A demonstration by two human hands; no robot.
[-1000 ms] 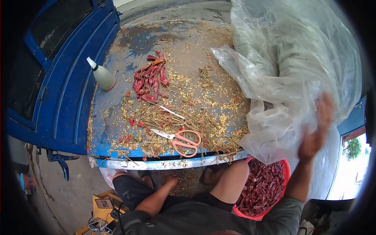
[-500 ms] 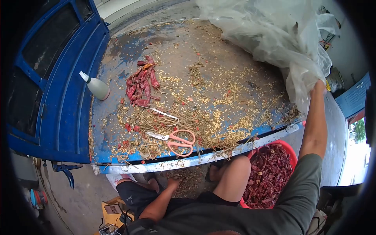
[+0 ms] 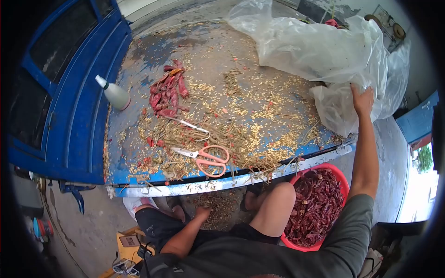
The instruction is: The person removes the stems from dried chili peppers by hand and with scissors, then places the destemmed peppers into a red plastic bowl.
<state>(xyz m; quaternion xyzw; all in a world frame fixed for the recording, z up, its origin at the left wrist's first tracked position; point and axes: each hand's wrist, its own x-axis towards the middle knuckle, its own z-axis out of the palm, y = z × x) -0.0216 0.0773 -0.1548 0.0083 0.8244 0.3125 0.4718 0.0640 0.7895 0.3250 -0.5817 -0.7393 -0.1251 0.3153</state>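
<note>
In the head view, the right hand [image 3: 362, 100] reaches out at about 2 o'clock and lies against the large crumpled sheet of clear plastic film [image 3: 320, 48]. Its fingers are stretched flat on the film rather than closed round it. The film is heaped at 1 o'clock on the worn blue-painted metal work surface [image 3: 118, 139] and spills over the surface's right edge. The left hand [image 3: 202, 213] hangs low at 6 o'clock, between the knees and below the surface's front rim; whether it is curled shut or slack cannot be told. Near the front edge, at 6 o'clock from the surface's middle, lie orange-handled steel scissors [image 3: 207, 160] among scattered pale seeds and dry stalks [image 3: 259, 118]. A small heap of dried red chillies [image 3: 166, 90] sits at 10 o'clock, with a white plastic squeeze bottle [image 3: 114, 93] just beside it at 9 o'clock. A round red plastic basin [image 3: 346, 185] of dried chillies stands below at 4 o'clock.
</note>
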